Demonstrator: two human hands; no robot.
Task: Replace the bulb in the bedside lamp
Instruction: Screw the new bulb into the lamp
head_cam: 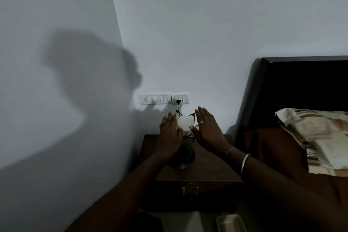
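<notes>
A white round bulb [185,123] sits on top of the bedside lamp, whose dark round base [182,157] stands on the brown nightstand [209,165]. My left hand [170,135] is flat and spread just left of the bulb, its thumb tip at the bulb's lower left edge. My right hand [208,130], wearing a ring, is spread on the bulb's right, thumb tip touching its lower right edge. Neither hand wraps the bulb. The lamp's stem is mostly hidden behind my hands.
A black plug [178,102] with its cord sits in the wall socket beside a switch panel [154,98]. The dark headboard [301,88] and a pillow [316,137] lie to the right. A pale tray [230,222] rests on the floor.
</notes>
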